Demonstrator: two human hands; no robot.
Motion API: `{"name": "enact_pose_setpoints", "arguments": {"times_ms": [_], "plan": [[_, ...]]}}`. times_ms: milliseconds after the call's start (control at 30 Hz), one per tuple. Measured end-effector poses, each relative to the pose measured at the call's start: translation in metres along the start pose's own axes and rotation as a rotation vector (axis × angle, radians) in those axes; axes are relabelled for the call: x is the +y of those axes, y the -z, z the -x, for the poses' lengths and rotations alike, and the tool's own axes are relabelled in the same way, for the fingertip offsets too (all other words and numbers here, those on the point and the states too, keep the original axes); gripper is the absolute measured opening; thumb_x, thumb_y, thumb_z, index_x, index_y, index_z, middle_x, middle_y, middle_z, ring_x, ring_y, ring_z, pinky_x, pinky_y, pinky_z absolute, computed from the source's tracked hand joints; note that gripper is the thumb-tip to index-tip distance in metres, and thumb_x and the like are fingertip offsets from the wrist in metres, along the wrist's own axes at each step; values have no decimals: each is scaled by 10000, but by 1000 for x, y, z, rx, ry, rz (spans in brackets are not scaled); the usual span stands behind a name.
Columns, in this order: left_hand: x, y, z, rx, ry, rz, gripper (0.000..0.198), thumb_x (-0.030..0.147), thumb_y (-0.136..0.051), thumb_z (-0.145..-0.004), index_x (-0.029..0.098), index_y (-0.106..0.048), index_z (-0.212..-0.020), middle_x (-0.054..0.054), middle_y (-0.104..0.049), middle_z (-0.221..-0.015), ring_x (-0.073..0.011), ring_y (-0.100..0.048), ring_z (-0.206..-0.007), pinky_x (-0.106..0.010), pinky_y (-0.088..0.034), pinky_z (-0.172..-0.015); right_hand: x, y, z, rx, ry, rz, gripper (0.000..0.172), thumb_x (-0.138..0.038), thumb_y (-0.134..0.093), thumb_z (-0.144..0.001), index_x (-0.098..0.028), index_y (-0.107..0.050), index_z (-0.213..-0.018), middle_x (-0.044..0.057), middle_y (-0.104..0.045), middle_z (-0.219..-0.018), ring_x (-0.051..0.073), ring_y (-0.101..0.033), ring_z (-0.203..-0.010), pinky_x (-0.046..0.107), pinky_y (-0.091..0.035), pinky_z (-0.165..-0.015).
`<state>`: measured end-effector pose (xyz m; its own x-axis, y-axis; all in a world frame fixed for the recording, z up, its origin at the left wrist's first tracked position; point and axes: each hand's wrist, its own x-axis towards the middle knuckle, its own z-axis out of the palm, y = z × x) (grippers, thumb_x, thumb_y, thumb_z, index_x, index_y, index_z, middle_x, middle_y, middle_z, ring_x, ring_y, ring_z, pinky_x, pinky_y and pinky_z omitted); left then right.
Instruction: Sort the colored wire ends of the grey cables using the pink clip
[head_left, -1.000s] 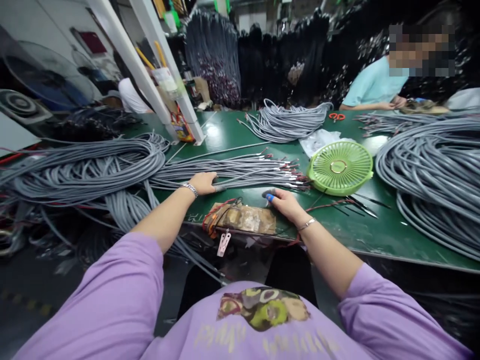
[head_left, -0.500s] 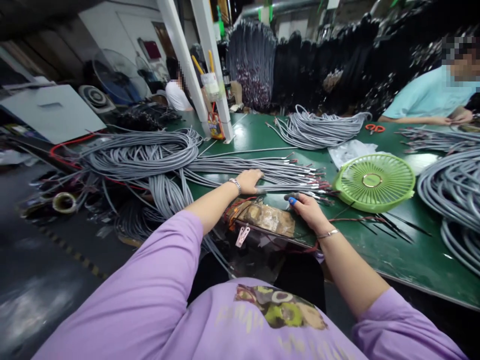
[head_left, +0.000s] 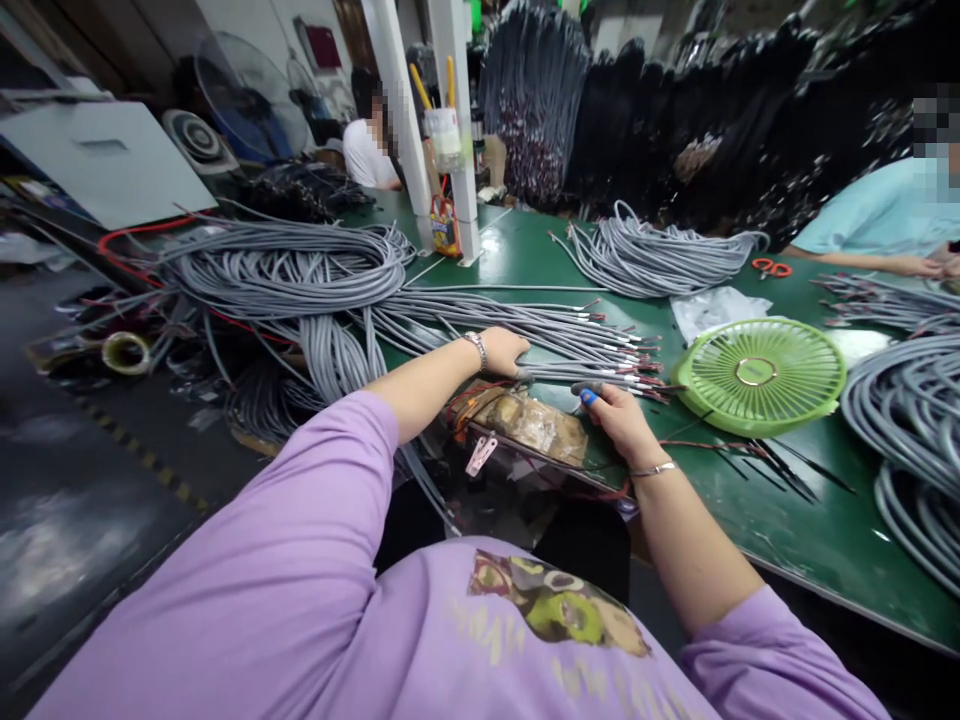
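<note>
My left hand [head_left: 504,351] lies on a row of grey cables [head_left: 570,345] with stripped coloured ends, spread across the green table [head_left: 780,500]. Its fingers curl over the cables near their middle. My right hand [head_left: 613,415] rests on the table just in front of the cable ends, fingers curled, with blue and grey covers on the fingertips; what it pinches, if anything, is hidden. Between my hands, at the table edge, sits a taped brown block [head_left: 529,422] with red wires and a pink tag.
A green fan [head_left: 757,375] lies flat to the right. Big coils of grey cable [head_left: 285,270] fill the left, another coil [head_left: 907,410] the right, a bundle [head_left: 652,255] behind. Orange scissors [head_left: 770,267] lie near a person in light blue [head_left: 885,215]. Another person [head_left: 367,150] sits far left.
The view has swung a little further left and down. My hands stay on the cables and table edge, the right one slightly closer to the cable ends.
</note>
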<state>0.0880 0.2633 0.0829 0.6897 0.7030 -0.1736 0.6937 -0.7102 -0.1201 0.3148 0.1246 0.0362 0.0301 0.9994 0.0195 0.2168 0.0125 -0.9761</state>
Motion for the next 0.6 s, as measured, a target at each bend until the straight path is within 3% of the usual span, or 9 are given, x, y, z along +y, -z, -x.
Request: {"name": "enact_pose_setpoints", "arguments": {"times_ms": [200,367,600], "plan": [[21,6,-6,123,-77,-14,423,348,-577,-771,151,-594,-1145,-153,-670,-1175,-282,-663,-1039,-342,-486,-830,-2,1,1,-2,-2,4,435,-489,-640,-707,-135,-712,-949,-11,-579,-657,80,-381,-524,241,-302,-497],[31,13,-15,66,-45,-19,551,283,-617,-708,131,-534,-1231,-170,-686,-1122,-305,-676,-1005,-361,-506,-820,-3,0,1,2,1,-21,420,-477,-645,-705,-132,-711,-935,-17,-569,-654,78,-379,-517,245,-300,-501],[38,12,-21,21,52,-31,527,344,-620,-712,115,-580,-1185,-180,-711,-1087,-321,-675,-1049,-371,-509,-852,-1,0,-1,7,-22,-26,378,-492,-669,-718,-156,-689,-891,-15,-590,-661,81,-382,-522,247,-309,-513]]}}
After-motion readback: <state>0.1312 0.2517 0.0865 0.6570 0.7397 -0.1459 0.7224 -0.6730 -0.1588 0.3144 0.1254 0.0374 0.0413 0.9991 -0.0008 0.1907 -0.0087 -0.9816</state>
